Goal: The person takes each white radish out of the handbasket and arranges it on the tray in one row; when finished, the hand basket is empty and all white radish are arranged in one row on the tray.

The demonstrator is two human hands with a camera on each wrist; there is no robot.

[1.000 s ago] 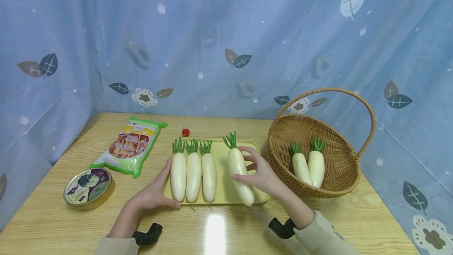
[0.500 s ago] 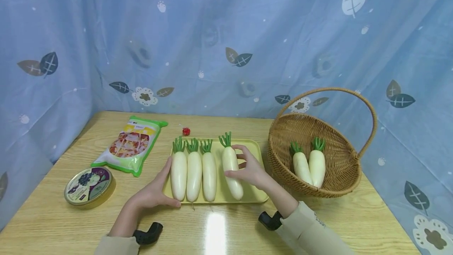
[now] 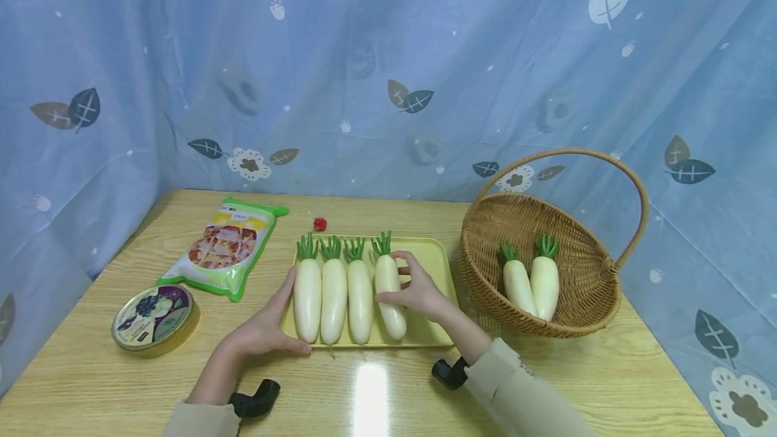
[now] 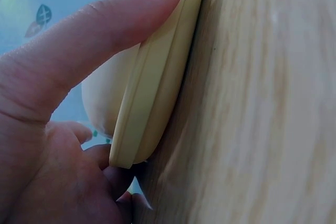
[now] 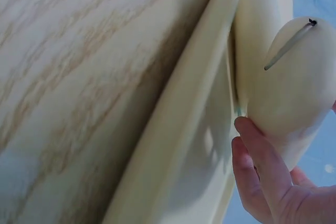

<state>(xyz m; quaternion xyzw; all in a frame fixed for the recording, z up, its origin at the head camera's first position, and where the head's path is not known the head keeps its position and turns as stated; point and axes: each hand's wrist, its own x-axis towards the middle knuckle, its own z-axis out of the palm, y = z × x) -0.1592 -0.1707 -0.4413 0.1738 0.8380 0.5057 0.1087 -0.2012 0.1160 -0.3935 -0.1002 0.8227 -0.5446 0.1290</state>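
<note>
Towards nine o'clock, our right hand point(image 3: 420, 290) has moved with its white radish point(image 3: 386, 275) since the earlier frames, and this radish is now just beside the three radishes point(image 3: 334, 302) in a row, at their three o'clock side. We grip it between thumb and fingers over the yellow tray point(image 3: 432, 261); whether it touches the bottom, we cannot tell. Its green top points to about half past eleven. Our left hand point(image 3: 262, 337) holds the tray at the corner near eight o'clock, with the thumb on the rim. At three o'clock from the tray is a wicker basket point(image 3: 581, 282) with two more radishes point(image 3: 545, 285) inside.
</note>
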